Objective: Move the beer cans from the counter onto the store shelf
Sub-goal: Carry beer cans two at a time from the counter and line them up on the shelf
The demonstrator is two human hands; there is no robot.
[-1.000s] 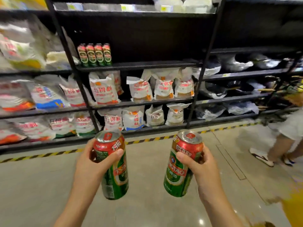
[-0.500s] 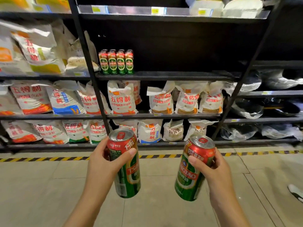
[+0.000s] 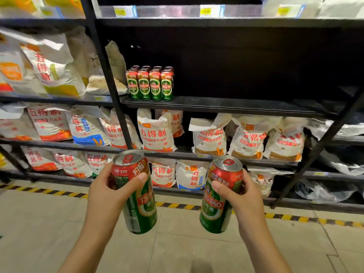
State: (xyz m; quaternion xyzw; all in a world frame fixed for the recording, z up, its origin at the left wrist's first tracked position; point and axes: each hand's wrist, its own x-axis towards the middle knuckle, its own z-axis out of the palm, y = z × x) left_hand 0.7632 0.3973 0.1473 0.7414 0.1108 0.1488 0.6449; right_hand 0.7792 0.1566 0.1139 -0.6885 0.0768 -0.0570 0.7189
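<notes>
Up front, the left hand (image 3: 106, 191) grips 1 green-and-red beer can (image 3: 136, 192), fingers curled round its upper part and thumb across the red band, the can tilted with its top leaning left. Beside it, well apart, the right hand (image 3: 243, 195) holds a 2nd can (image 3: 219, 196) the same way, tilted slightly to the right. Both cans hang in the air above the tiled floor (image 3: 59, 223), in front of the black store shelf (image 3: 226, 105). On that shelf board stands a tight block of matching cans (image 3: 150, 84), 4 across in front with more tops behind, at the left end just beside the upright post (image 3: 106, 75). White flour bags (image 3: 155, 133) fill the lower shelves.
</notes>
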